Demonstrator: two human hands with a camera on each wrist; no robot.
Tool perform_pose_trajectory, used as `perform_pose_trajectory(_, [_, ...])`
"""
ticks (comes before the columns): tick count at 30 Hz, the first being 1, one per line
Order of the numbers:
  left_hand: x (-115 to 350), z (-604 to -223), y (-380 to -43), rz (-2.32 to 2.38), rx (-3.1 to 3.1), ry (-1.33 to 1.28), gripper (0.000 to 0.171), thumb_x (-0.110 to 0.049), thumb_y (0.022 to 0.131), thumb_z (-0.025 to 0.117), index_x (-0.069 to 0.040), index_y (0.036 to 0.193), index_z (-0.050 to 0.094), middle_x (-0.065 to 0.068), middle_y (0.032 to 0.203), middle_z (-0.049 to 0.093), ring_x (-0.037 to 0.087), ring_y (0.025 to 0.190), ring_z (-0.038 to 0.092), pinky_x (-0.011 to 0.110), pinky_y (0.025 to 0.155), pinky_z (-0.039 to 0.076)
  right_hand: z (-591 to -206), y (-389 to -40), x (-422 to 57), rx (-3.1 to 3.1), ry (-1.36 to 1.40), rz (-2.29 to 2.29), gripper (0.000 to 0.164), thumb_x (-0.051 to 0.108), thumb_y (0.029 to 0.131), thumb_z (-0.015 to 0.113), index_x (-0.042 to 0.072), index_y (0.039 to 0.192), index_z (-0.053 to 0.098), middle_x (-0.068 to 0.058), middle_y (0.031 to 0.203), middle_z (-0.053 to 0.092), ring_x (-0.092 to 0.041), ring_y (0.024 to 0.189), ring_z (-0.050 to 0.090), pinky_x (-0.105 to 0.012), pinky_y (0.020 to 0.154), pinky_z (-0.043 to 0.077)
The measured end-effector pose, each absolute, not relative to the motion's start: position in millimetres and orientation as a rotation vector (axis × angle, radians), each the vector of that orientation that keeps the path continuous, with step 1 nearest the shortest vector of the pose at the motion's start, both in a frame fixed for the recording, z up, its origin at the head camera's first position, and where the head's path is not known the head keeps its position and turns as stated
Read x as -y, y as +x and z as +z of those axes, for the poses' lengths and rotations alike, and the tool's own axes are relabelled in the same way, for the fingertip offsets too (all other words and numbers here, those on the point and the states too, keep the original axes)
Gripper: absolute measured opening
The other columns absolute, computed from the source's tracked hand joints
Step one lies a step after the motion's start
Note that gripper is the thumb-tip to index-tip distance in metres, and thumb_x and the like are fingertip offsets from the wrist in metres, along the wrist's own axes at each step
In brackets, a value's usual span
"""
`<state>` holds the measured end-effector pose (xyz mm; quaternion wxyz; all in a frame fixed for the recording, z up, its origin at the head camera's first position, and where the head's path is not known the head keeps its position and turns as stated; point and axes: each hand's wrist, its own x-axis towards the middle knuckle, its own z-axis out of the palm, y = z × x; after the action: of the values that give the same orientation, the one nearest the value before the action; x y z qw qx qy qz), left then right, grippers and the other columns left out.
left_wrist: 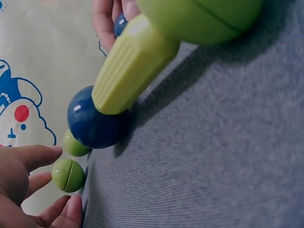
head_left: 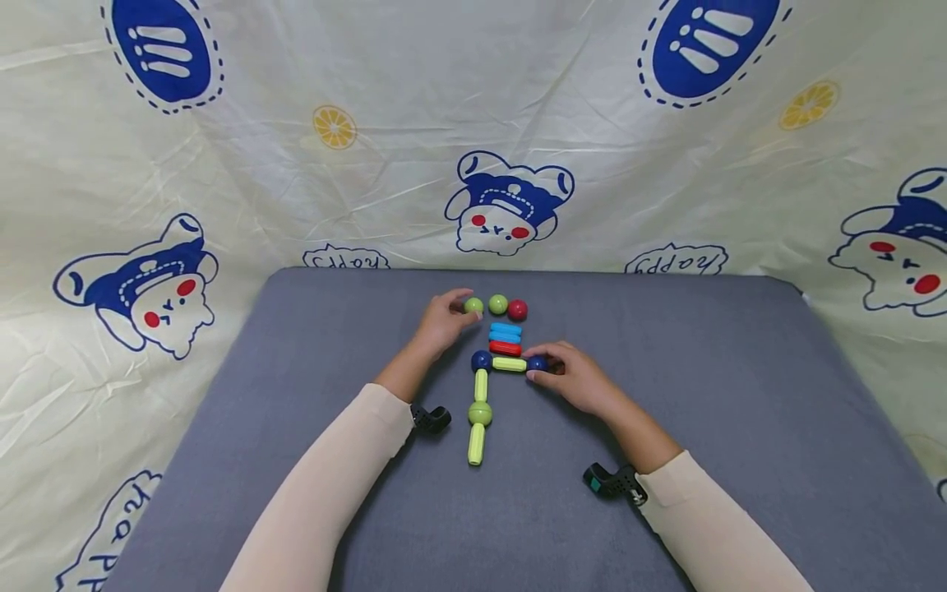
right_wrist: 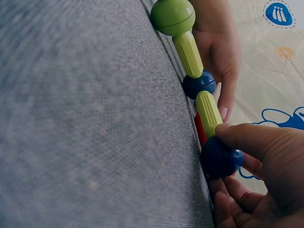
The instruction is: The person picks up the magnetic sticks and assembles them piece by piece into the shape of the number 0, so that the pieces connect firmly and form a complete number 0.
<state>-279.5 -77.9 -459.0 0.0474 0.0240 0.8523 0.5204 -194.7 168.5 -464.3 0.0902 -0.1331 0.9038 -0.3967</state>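
Beside a light green ball [head_left: 473,306] at the far side, my left hand [head_left: 442,322] has its fingers spread; the left wrist view shows gaps between the fingertips [left_wrist: 56,152] and the ball. My right hand [head_left: 571,376] holds a dark blue ball [right_wrist: 221,157] between thumb and fingers. That ball sits at the right end of a yellow-green ribbed rod [head_left: 509,363]. At the rod's left end is another blue ball [head_left: 482,360]. From there a second yellow-green rod [head_left: 481,385] leads to a larger green ball [head_left: 480,413], with a third rod [head_left: 476,446] nearest me.
Another green ball [head_left: 498,304] and a red ball [head_left: 518,310] lie right of the left hand. Blue rods [head_left: 505,332] and a red rod [head_left: 505,349] lie in front of them. A patterned curtain [head_left: 414,189] hangs behind the grey tabletop [head_left: 296,395].
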Motion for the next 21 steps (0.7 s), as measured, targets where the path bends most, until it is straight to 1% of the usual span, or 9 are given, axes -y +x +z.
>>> perform_pose_trajectory(6, [75.2, -461.8, -284.3, 1.500, -2.679, 0.095, 0.050, -0.016, 0.090, 0.075, -0.013, 0.139, 0.062, 0.018, 0.129, 0.058, 0.026, 0.107, 0.059, 0.035, 0.089, 0.050, -465.6, -195.7, -168.6, -2.693, -0.409, -1.174, 0.030, 0.025, 0.096, 0.071, 0.019, 0.125, 0.069, -0.014, 0.127, 0.062, -0.029, 0.107, 0.059, -0.048, 0.094, 0.050])
perform_pose_trajectory(10, [75.1, -462.6, -285.5, 1.474, -2.700, 0.108, 0.049, -0.014, 0.090, 0.075, -0.012, 0.138, 0.063, 0.019, 0.127, 0.059, 0.028, 0.109, 0.060, 0.038, 0.092, 0.050, -466.7, -195.9, -169.4, -2.686, -0.410, -1.181, 0.030, 0.026, 0.096, 0.071, 0.019, 0.125, 0.069, -0.014, 0.129, 0.061, -0.029, 0.108, 0.059, -0.048, 0.095, 0.050])
perform_pose_trajectory(14, [77.3, -463.0, -286.2, 1.441, -2.711, 0.140, 0.045, -0.013, 0.091, 0.075, -0.011, 0.135, 0.066, 0.019, 0.126, 0.060, 0.029, 0.113, 0.061, 0.038, 0.095, 0.050, -467.2, -196.3, -169.5, -2.688, -0.414, -1.180, 0.030, 0.026, 0.096, 0.072, 0.019, 0.125, 0.069, -0.013, 0.127, 0.062, -0.028, 0.107, 0.059, -0.045, 0.094, 0.050])
perform_pose_trajectory(17, [79.2, -462.7, -285.9, 1.414, -2.719, 0.165, 0.040, -0.012, 0.090, 0.076, -0.010, 0.129, 0.069, 0.018, 0.125, 0.061, 0.029, 0.114, 0.063, 0.037, 0.093, 0.053, -467.4, -196.4, -169.4, -2.697, -0.419, -1.175, 0.030, 0.026, 0.095, 0.072, 0.019, 0.125, 0.069, -0.013, 0.125, 0.063, -0.026, 0.106, 0.059, -0.042, 0.092, 0.049])
perform_pose_trajectory(21, [81.5, -462.4, -284.8, 1.383, -2.727, 0.180, 0.035, -0.012, 0.090, 0.076, -0.010, 0.125, 0.072, 0.017, 0.123, 0.062, 0.029, 0.112, 0.064, 0.035, 0.086, 0.056, -467.4, -196.1, -169.6, -2.704, -0.422, -1.170, 0.030, 0.026, 0.095, 0.072, 0.019, 0.125, 0.069, -0.012, 0.124, 0.063, -0.026, 0.105, 0.059, -0.042, 0.092, 0.049])
